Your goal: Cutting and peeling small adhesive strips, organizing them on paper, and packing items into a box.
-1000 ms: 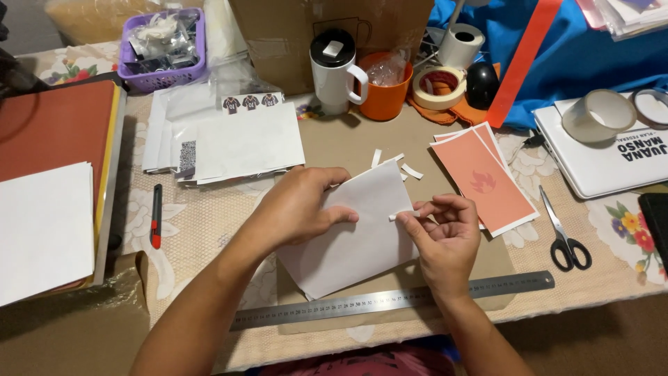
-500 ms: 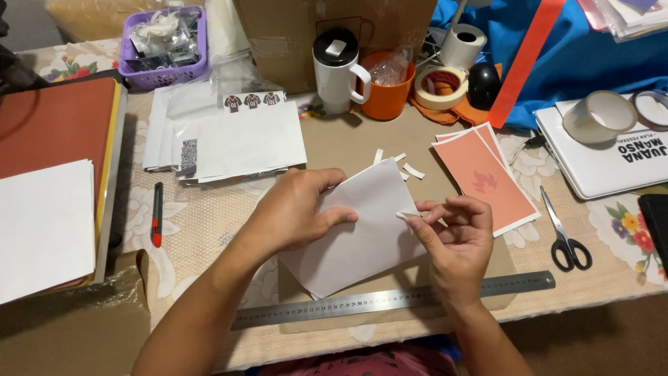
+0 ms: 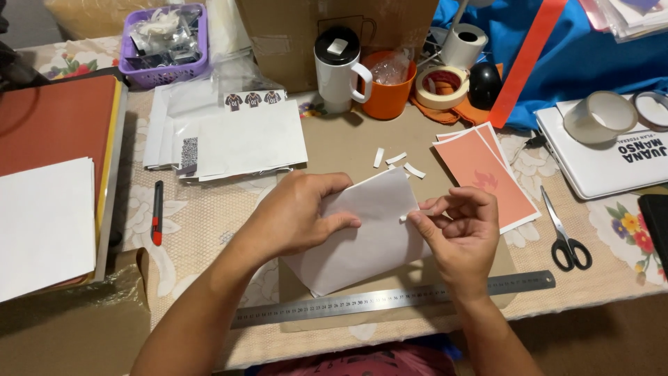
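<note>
We have the white folded paper (image 3: 369, 233) lying on the brown mat (image 3: 348, 150) in the middle of the desk (image 3: 209, 216), just above the steel ruler (image 3: 393, 299). Our left hand (image 3: 296, 216) lies over its left half, fingers curled down and thumb tucked along the edge, pinning the sheet flat. Our right hand (image 3: 456, 233) sits at the paper's right edge, thumb and forefinger pinched on a small white strip (image 3: 406, 217) right where it meets the sheet; the other fingers are loosely spread. Three more little white strips (image 3: 398, 160) lie on the mat just above, near the salmon cards (image 3: 483, 177). By the look of it, we are in the middle of working a strip at that edge, either peeling a backing or pressing a tab on; we cannot tell which. The next move, as we judge it, calls for a steady left hand so the sheet does not slide, and a fine, careful pinch on the right. The scissors (image 3: 565, 240) lie off to the right, untouched, and the red-tipped knife (image 3: 157, 212) sits well apart on the left.
</note>
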